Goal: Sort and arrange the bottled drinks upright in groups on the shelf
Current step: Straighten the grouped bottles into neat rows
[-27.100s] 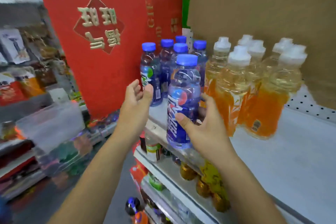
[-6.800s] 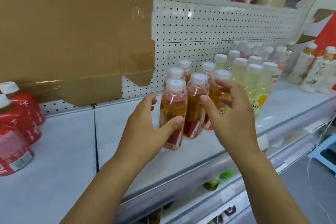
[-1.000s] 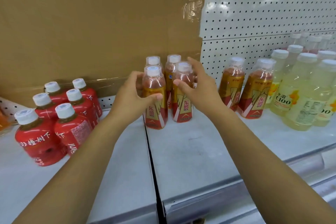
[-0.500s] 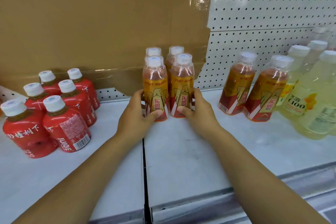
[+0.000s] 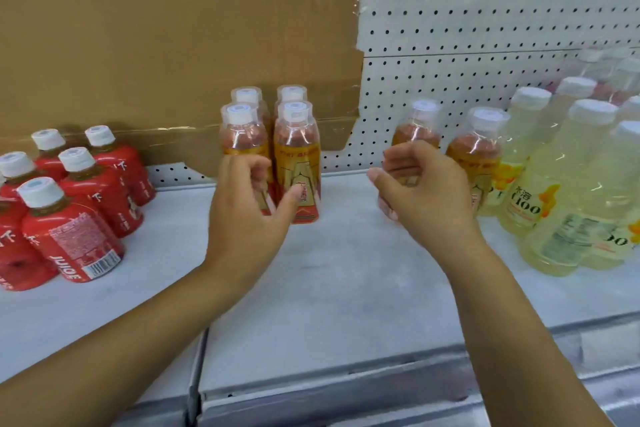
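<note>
White pegboard back wall — brown cardboard sheet covering left part.

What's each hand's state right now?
Left hand: curled before the front amber bottle, grip cannot be told.
Right hand: curled before a separate amber bottle, grip cannot be told.

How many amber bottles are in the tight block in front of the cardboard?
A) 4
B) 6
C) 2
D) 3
A: four white-capped amber bottles stand upright two by two in front of the cardboard. A separate pair of the same drink stands apart to the right.
</note>
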Motion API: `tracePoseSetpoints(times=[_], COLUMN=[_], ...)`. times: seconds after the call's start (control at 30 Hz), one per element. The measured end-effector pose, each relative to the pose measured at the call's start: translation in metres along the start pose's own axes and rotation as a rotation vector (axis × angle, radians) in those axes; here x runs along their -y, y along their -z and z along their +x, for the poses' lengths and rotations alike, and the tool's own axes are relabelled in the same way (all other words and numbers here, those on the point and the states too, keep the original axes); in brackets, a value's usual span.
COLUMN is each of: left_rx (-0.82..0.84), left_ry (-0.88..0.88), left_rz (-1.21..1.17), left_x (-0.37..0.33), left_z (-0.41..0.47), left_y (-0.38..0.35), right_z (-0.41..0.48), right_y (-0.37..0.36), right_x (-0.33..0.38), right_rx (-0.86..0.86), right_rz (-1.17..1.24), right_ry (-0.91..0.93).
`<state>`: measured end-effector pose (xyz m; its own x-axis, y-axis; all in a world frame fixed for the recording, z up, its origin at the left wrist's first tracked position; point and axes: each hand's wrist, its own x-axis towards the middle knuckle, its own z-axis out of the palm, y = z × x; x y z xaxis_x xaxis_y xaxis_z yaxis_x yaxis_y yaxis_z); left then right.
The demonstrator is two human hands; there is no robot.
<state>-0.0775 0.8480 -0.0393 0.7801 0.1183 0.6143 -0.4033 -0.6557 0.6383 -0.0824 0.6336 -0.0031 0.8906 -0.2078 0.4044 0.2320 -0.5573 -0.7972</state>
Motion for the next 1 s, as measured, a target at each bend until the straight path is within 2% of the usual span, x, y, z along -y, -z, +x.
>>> tracePoseSetpoints(times=[0.17, 0.23, 0.3, 0.4, 0.53, 0.73, 0.87, 1.0], left_rx=[0.260, 0.349, 0.409, 0.484, 0.522, 0.616, 0.575, 0.554], left_ry=[0.123, 0.169, 0.226, 0.295, 0.274, 0.278, 0.310, 0.311], left_rz=[-0.183, -0.155, -0.140, -0.195, -0.144, -0.070, -0.051, -0.080], left_x=[-0.063, -0.076, -0.082, -0.079, -0.074, -0.079, -0.077, -0.066], left_z=[0.003, 0.011, 0.019, 0.025, 0.020, 0.008, -0.012, -0.032], left_y=[-0.063, -0.093, -0.118, -0.143, -0.155, -0.125, -0.089, -0.049], right_z=[-0.006, -0.003, 0.003, 0.010, 0.012, 0.014, 0.002, -0.020], right_y=[0.044, 0.055, 0.063, 0.072, 0.077, 0.072, 0.058, 0.028], right_x=[-0.039, -0.060, -0.080, -0.101, -0.113, -0.117, -0.110, -0.085], right_rx=[-0.298, -0.328, -0.271, -0.048, 0.202, 0.241, 0.232, 0.334], right_rz=[-0.009, -0.094, -0.146, -0.144, -0.023, 0.028, 0.047, 0.072], right_ry=[0.002, -0.070, -0.150, -0.243, -0.296, -0.294, -0.258, -0.213])
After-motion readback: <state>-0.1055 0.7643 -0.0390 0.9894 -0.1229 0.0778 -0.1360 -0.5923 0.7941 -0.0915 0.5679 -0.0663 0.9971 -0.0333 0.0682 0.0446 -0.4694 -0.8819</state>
